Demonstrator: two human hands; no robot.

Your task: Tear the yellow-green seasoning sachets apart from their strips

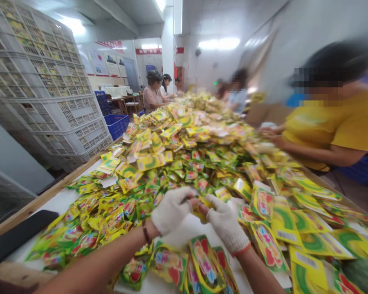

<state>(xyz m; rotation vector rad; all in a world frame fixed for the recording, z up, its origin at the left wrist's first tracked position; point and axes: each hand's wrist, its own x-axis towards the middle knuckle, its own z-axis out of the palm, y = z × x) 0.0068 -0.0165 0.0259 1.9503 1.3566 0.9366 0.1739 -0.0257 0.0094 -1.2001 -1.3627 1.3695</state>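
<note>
Both my hands wear white knit gloves and meet over the near part of a long table. My left hand (171,212) is curled, its fingers closed on yellow sachets (199,203) held between the two hands. My right hand (225,222) is also closed, pinching the same small bundle from the right. A huge heap of yellow and green sachets (184,159) covers the table beyond them. Larger flat packets (202,261) lie just under my wrists.
A wooden rim (37,202) edges the table at left, with a dark flat object (16,239) on it. Stacked white crates (49,94) and blue crates (116,124) stand left. A person in yellow (331,134) works at right; others sit farther back.
</note>
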